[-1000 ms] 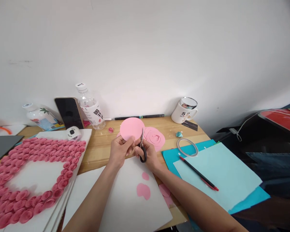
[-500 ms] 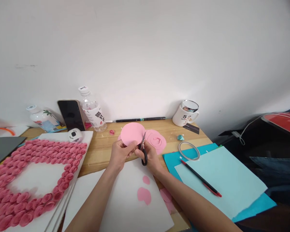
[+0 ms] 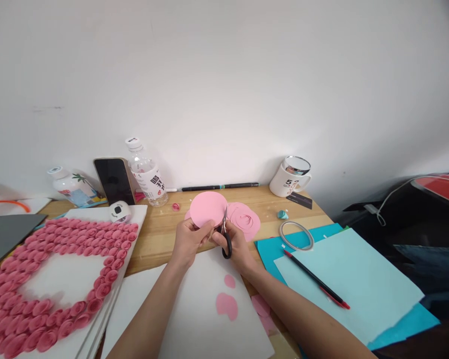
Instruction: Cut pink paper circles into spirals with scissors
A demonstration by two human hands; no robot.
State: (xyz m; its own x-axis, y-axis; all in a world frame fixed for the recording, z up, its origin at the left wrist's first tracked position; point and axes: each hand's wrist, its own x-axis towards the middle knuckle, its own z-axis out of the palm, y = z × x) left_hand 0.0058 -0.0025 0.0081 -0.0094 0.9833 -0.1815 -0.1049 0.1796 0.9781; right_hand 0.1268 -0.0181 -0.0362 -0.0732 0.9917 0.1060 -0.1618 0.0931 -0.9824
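Between thumb and fingers, my left hand point(image 3: 189, 238) pinches a round pink paper disc point(image 3: 208, 209) by its lower edge. My right hand point(image 3: 236, 245) is closed around black-handled scissors point(image 3: 226, 243), whose blades point up along the disc's right edge. Behind my right hand lie pink paper spirals point(image 3: 244, 219) on the wooden table. Pink paper scraps point(image 3: 227, 305) rest on the white sheet point(image 3: 194, 309) below my hands.
At left lies a white board point(image 3: 65, 276) covered with pink paper roses point(image 3: 93, 305). A bottle point(image 3: 146, 174), a phone point(image 3: 114, 181) and a mug point(image 3: 290, 177) stand along the wall. At right are blue paper sheets point(image 3: 359, 284), a pen point(image 3: 316, 279) and a tape roll point(image 3: 296, 236).
The whole view has shifted slightly. My hands keep the same hold on the disc and scissors, with the blades still at its right edge.
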